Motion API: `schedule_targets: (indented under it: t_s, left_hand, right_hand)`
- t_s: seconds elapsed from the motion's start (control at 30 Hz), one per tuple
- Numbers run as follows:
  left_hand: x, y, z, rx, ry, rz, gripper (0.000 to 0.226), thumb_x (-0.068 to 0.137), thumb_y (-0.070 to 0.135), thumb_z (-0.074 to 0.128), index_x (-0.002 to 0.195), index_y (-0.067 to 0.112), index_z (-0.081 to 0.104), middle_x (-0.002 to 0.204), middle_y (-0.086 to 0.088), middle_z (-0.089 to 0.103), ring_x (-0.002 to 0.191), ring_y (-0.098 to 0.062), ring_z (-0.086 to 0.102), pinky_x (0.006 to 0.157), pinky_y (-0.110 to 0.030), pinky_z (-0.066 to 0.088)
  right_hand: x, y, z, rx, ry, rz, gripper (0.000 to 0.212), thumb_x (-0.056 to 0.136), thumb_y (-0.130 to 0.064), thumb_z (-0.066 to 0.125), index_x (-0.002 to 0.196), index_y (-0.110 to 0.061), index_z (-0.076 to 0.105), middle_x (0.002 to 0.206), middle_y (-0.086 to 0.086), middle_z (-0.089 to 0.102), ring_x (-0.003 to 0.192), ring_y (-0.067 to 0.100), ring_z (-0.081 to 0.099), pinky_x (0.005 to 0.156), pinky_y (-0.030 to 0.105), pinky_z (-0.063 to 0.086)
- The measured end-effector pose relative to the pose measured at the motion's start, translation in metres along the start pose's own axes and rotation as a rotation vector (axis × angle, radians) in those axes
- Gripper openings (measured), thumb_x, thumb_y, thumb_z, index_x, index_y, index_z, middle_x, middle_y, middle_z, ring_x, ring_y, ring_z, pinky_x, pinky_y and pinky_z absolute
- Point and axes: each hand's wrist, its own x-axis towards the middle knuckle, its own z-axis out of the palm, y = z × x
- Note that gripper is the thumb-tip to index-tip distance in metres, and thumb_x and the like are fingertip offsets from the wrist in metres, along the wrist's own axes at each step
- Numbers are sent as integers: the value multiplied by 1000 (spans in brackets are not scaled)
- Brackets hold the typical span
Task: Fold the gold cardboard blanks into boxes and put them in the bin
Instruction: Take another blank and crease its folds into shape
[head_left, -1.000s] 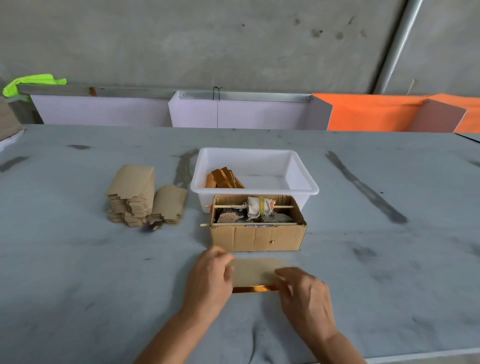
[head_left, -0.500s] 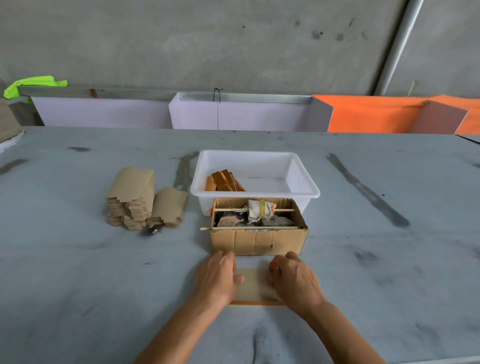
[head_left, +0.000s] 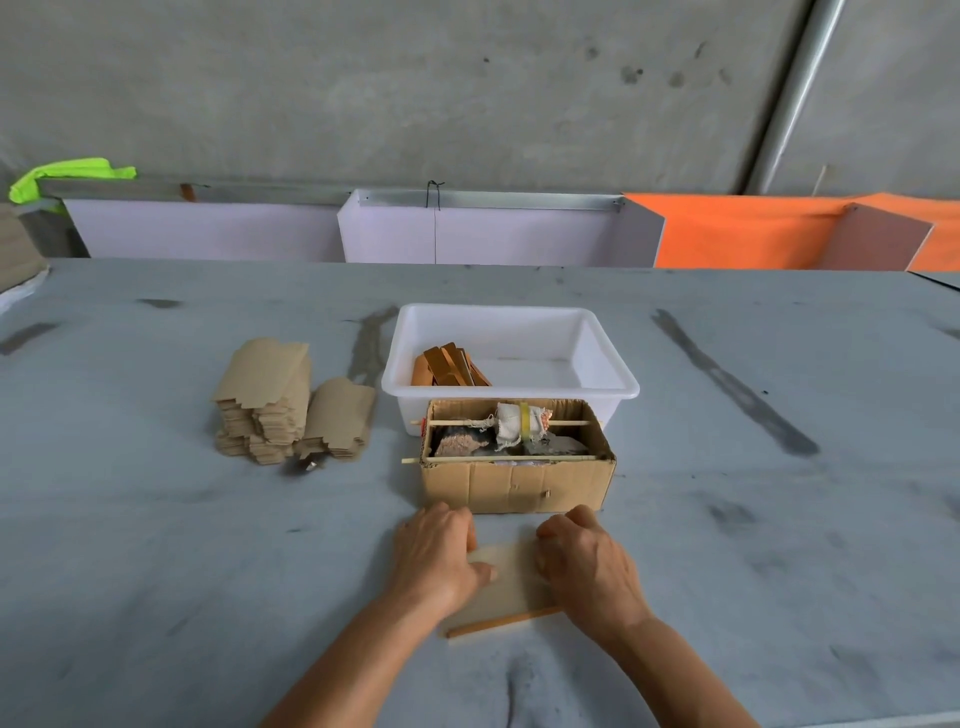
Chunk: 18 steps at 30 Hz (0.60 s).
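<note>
A gold cardboard blank (head_left: 511, 582) lies brown side up on the grey table, its shiny gold near edge showing, just in front of a brown carton. My left hand (head_left: 436, 561) grips its left end, thumb on top and fingers curled over the far edge. My right hand (head_left: 587, 566) grips the right end with bent fingers. The white bin (head_left: 613, 387) stands behind the carton and holds a few folded gold pieces (head_left: 449, 366) in its left corner. Two stacks of flat blanks (head_left: 265, 405) sit to the left of the bin.
The open brown carton (head_left: 514, 483) with rags and two wooden sticks across its top stands between my hands and the bin. White and orange panels (head_left: 493, 234) line the table's far edge. A neon green cloth (head_left: 67, 174) hangs at the far left.
Both hands slid forward over the blank toward the carton and curled at its ends. The blank's near gold edge now lies slanted, its left end closer to me.
</note>
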Motion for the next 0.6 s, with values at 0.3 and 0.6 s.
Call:
schedule_targets:
  t_s: [0.3, 0.6]
  left_hand:
    - [2, -10, 1, -461, -55, -38, 19, 68, 12, 81, 79, 22, 70, 67, 14, 59, 60, 0, 52, 58, -14, 43]
    - [10, -15, 4, -325, 75, 69, 8, 78, 15, 72, 85, 19, 75, 81, 5, 64, 75, -12, 60, 71, -22, 45]
  right_hand:
    - [17, -2, -2, 0, -13, -194, 26, 93, -14, 56, 113, -25, 68, 116, -5, 61, 106, 16, 49, 80, 22, 42]
    - [25, 1, -8, 54, 5, -213, 17, 87, -14, 63, 96, -23, 75, 103, -8, 68, 103, 8, 49, 80, 15, 40]
